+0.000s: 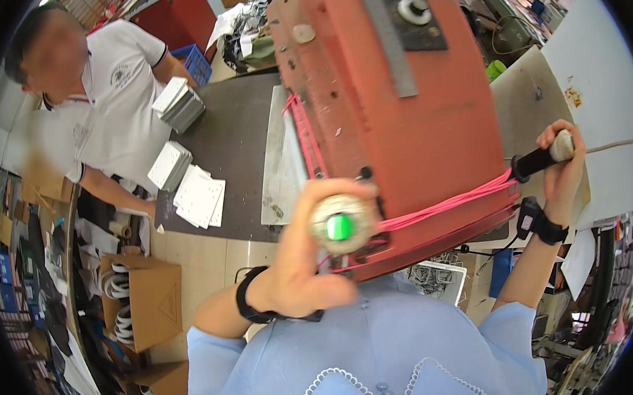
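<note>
A big red press head [429, 131] fills the middle of the view, with pink cord [445, 203] strung round its near edge and left side. My left hand [298, 250] is curled round an upright handle [323, 223] with a green button in its worn, pale top; the thumb lies off the button. Further right, my right hand [565, 169] grips a black handle [534, 163] with a pale round end, which sticks out from the press's right corner. Both my wrists wear black bands.
A dark work table [236, 144] lies left of the press, bearing stacks of white cards [171, 166] and loose white sheets [199, 197]. A person in a white shirt [114, 87] stands behind it. Cardboard boxes [155, 300] sit at lower left. A pale metal plate [275, 178] runs beside the press.
</note>
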Available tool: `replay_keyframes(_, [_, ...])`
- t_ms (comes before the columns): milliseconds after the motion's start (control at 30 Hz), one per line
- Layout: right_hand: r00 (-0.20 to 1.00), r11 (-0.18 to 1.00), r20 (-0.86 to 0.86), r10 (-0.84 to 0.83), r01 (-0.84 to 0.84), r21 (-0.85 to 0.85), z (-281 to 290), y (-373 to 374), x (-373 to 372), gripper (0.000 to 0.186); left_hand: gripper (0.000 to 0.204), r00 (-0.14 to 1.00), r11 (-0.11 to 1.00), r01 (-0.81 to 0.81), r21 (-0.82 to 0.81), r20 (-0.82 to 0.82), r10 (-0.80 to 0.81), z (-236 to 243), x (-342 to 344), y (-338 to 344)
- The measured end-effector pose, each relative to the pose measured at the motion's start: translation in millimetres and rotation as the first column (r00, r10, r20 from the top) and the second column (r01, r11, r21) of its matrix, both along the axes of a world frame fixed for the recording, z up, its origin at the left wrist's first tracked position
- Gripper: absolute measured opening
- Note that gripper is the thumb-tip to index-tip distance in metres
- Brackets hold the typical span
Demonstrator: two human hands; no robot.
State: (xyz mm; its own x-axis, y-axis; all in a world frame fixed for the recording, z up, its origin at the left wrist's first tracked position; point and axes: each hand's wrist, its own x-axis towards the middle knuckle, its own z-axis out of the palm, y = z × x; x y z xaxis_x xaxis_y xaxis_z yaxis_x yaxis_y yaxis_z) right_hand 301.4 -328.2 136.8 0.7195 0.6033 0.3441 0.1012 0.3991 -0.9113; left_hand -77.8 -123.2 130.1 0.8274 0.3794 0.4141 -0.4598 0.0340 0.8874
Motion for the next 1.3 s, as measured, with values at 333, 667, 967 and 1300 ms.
replay_keyframes(333, [0.919,0.961,0.307,-0.248,0.274,-0.042,-13.1,4.9,-81.7,0.052,0.063,0.978,0.763,0.103,0.638,-0.204,0.039,-34.1,38.6,-5.9])
replay_keyframes(667, [0.948,0.925,-0.095,-0.304,0.318,0.210,-20.9,29.5,-80.7,0.050,0.042,0.801,0.475,-0.052,0.878,-0.248,0.546,-109.2,25.7,68.1])
replay_keyframes(967, [0.633,0.663,0.337,-0.697,0.748,-0.032,-39.6,44.0,-81.8,0.056,0.053,0.795,0.483,-0.062,0.874,-0.249,0.553,-124.2,43.2,74.1])
replay_keyframes(1300, [0.780,0.797,0.626,0.002,0.377,-0.472,-144.9,134.8,-137.2,0.016,0.044,0.772,0.436,-0.019,0.900,-0.264,0.578,-122.2,45.4,77.3])
